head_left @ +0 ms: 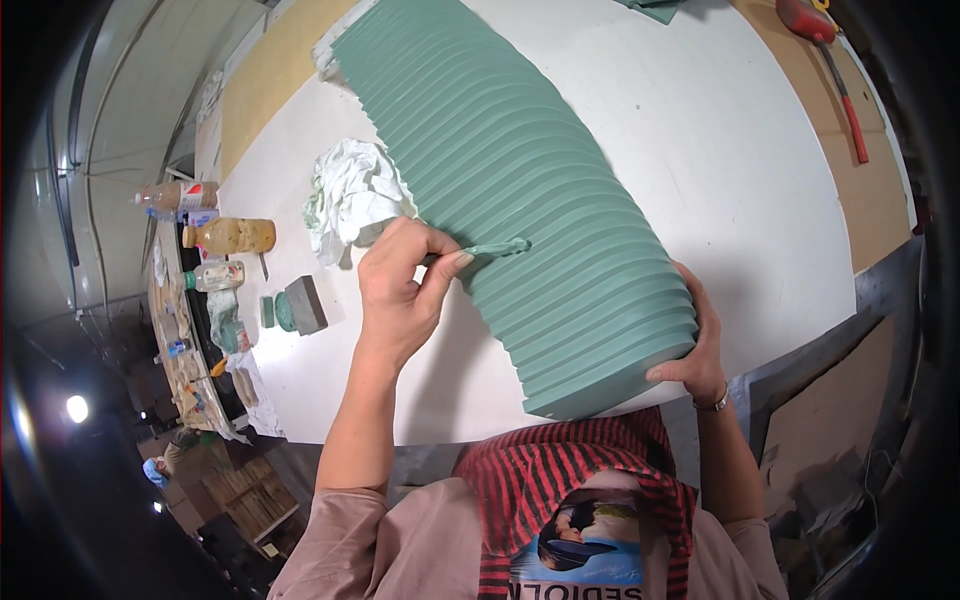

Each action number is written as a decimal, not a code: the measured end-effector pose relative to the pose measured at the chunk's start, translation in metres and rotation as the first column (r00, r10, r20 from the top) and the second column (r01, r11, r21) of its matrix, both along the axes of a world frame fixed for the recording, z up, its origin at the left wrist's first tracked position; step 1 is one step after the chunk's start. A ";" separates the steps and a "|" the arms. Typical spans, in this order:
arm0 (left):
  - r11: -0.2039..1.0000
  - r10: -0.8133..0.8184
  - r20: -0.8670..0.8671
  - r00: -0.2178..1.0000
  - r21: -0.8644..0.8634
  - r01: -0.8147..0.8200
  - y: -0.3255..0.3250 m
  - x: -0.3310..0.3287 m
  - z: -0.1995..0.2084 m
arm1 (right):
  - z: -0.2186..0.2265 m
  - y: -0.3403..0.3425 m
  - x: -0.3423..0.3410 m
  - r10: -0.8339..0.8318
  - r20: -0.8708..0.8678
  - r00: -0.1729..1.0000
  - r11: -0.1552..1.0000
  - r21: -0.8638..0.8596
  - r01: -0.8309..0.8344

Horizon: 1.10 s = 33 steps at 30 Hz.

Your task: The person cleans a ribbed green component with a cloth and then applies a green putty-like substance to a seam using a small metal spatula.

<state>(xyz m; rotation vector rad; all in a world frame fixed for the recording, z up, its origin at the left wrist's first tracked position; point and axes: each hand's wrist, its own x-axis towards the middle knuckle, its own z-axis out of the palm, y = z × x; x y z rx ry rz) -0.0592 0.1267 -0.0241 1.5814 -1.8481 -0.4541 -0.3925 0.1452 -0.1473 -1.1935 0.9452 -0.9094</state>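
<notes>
A long green piece point(540, 180) with a curved top and closely spaced ridges lies across the white table point(740, 130), running from near me to the far left. My left hand point(405, 275) is closed in a pinch around a thin tool point(500, 247) smeared with green. The tool's coated tip rests over the ridges near the middle; I cannot make out its exact kind. At the near right end, my right hand point(702, 345) grips the green piece, thumb on the end face and fingers along the far side. Beside the left edge sits a crumpled white cloth point(352, 195).
A grey block point(307, 304) and small green pads point(285, 311) lie left on the table. Past them are several bottles, one with yellowish liquid point(235, 236). A red-handled tool point(848, 105) lies on brown board at the far right.
</notes>
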 end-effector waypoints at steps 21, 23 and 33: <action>0.998 0.057 -0.047 0.997 -0.005 -0.057 0.001 0.004 -0.003 | 0.001 0.000 0.001 -0.016 -0.008 1.000 1.000 0.003 0.016; 0.998 0.067 -0.053 0.996 -0.015 -0.068 0.001 0.006 -0.004 | 0.003 0.000 0.002 -0.017 -0.008 1.000 1.000 0.016 0.017; 0.960 0.279 -0.145 0.949 0.022 -0.279 -0.011 0.039 -0.004 | 0.005 -0.001 0.002 -0.015 0.005 1.000 1.000 0.027 0.015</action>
